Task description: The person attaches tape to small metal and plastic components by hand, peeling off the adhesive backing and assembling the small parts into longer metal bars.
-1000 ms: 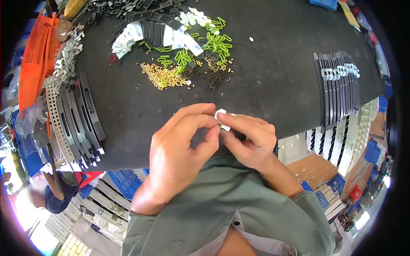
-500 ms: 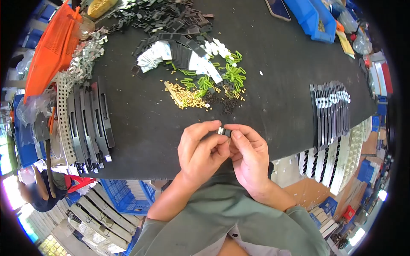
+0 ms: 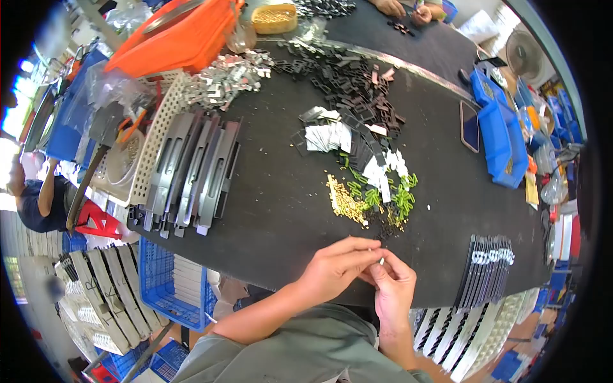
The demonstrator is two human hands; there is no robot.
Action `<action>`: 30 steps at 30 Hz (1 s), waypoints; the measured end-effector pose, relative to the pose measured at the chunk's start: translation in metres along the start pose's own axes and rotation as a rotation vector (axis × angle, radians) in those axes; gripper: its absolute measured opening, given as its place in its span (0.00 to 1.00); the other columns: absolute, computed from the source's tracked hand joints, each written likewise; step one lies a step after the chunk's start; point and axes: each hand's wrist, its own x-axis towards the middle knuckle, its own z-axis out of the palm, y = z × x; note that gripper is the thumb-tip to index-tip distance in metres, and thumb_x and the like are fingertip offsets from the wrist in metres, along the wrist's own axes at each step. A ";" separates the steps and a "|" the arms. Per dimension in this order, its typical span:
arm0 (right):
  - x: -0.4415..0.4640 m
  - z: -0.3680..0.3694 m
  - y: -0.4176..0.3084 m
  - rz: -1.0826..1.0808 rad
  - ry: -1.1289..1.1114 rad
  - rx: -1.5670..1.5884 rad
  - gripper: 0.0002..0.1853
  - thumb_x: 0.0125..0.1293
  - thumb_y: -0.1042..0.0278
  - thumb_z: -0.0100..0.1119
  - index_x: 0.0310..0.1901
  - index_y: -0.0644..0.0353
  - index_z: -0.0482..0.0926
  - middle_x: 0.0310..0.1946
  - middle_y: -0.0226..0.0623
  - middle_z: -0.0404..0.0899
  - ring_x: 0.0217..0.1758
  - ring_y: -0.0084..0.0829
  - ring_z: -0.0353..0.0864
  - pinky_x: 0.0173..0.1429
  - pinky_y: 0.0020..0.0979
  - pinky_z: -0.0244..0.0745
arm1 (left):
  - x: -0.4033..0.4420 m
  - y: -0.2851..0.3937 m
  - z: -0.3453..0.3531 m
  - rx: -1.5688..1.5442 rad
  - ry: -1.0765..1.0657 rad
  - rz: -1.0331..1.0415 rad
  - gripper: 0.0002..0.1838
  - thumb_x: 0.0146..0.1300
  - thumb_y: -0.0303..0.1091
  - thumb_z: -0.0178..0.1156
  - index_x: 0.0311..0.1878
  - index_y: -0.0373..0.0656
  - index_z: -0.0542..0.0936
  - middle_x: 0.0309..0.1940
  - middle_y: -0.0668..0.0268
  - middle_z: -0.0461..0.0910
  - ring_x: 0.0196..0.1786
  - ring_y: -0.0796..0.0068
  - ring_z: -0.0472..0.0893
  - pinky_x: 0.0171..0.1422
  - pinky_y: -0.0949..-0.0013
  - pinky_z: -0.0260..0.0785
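My left hand (image 3: 337,270) and my right hand (image 3: 393,285) meet at the fingertips over the near edge of the black table. Both are closed in a pinch on one small black-and-silver part (image 3: 381,261). Fingers cover most of it, and only a pale bit shows. Just beyond my hands lie loose gold-coloured pins (image 3: 345,203), green oval rings (image 3: 403,202) and tiny dark pieces (image 3: 387,225). White strips (image 3: 328,137) and a heap of flat black parts (image 3: 357,89) are farther back.
Long grey metal bars (image 3: 191,172) lie at left beside a perforated white basket (image 3: 148,156) and an orange basket (image 3: 185,45). Dark strips (image 3: 483,271) are lined up at right. A phone (image 3: 469,126) sits by blue bins (image 3: 501,143). Another person's hands (image 3: 408,11) work across the table.
The view has swung left and up, bringing the other person's hands into sight. My fingers now cover the small part, which showed more clearly before.
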 end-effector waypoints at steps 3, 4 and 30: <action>-0.001 -0.002 0.007 -0.072 0.075 -0.117 0.14 0.70 0.83 0.65 0.56 0.74 0.82 0.43 0.45 0.88 0.44 0.31 0.89 0.53 0.33 0.88 | 0.001 -0.001 -0.009 0.200 -0.126 0.101 0.20 0.64 0.17 0.63 0.59 0.41 0.85 0.63 0.53 0.81 0.55 0.57 0.87 0.58 0.63 0.83; -0.003 -0.005 0.010 -0.104 0.087 -0.157 0.13 0.71 0.83 0.65 0.54 0.75 0.82 0.43 0.45 0.88 0.43 0.31 0.89 0.52 0.33 0.88 | 0.002 0.007 -0.014 0.318 -0.217 0.136 0.21 0.65 0.18 0.62 0.61 0.41 0.84 0.63 0.54 0.81 0.57 0.56 0.86 0.59 0.61 0.82; -0.005 -0.004 0.020 -0.350 -0.042 -0.470 0.12 0.67 0.88 0.57 0.50 0.67 0.81 0.36 0.39 0.85 0.33 0.25 0.88 0.37 0.26 0.82 | 0.372 -0.051 -0.179 1.452 0.250 -0.200 0.22 0.66 0.46 0.60 0.47 0.35 0.86 0.48 0.42 0.86 0.53 0.41 0.86 0.60 0.46 0.77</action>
